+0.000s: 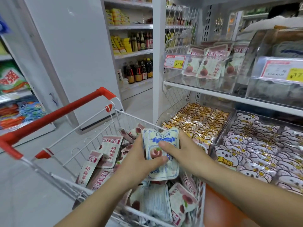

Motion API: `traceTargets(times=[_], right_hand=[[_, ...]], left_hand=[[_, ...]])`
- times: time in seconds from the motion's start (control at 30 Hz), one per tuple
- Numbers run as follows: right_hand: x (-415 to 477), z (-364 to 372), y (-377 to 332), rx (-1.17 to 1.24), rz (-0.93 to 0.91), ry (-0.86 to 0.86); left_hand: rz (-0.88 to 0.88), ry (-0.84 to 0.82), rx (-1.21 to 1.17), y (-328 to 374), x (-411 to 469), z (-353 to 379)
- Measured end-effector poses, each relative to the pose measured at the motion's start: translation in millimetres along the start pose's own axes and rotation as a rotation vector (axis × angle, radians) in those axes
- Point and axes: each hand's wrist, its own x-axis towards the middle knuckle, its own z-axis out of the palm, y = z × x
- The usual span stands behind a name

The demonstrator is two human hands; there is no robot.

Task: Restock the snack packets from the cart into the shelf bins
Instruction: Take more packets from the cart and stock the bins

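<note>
A white wire cart point(91, 131) with red handles stands in front of me, holding several white and red snack packets point(109, 150). Above its right side I hold a small stack of white packets with blue borders point(161, 167). My left hand point(139, 158) grips the stack from the left, thumb across the front. My right hand point(183, 149) holds it from the right, thumb lying on the front. More blue-bordered packets point(155, 200) lie at the near end of the cart. On the shelf to the right, a clear bin point(193, 82) holds matching white and red packets point(208, 66).
Lower shelf bins hold yellow cartoon packets point(196, 122) and pink koala packets point(255, 148). A price tag point(175, 61) hangs on the upper bin. Another clear bin point(272, 94) sits further right. A white pillar point(73, 54), bottle shelves point(139, 69) and left shelving point(14, 99) surround the aisle.
</note>
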Motion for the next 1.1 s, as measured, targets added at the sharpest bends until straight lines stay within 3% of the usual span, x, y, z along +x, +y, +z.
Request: traceTargets(times=[0.1, 0.2, 0.3, 0.47, 0.6, 0.83, 1.1], right_hand=[[10.8, -9.7, 9.6, -0.181, 0.114, -0.128], [8.8, -11.5, 28.0, -0.631, 0.18, -0.543], [1.4, 5.2, 43.2, -0.976, 0.027, -0.838], [14.8, 28.7, 55.8, -1.248, -0.542, -0.769], [15.3, 19.5, 64.4, -1.255, -0.68, -0.743], [2.2, -23.0, 22.8, -0.902, -0.534, -0.592], [8.6, -46.3, -15.2, -0.653, -0.373, -0.325]], left_hand=[[-0.074, 0.081, 0.013, -5.7, 0.6, -18.2], [-0.142, 0.169, 0.028, -11.8, 1.9, -40.3], [-0.175, 0.213, 0.0, -16.4, 2.7, -49.2], [-0.242, 0.226, -0.136, -25.3, 3.7, -54.7], [-0.257, 0.221, -0.23, -27.7, 8.1, -62.8], [-0.253, 0.191, -0.128, -30.4, 3.2, -57.7], [-0.212, -0.191, -0.018, -0.7, 9.8, -20.6]])
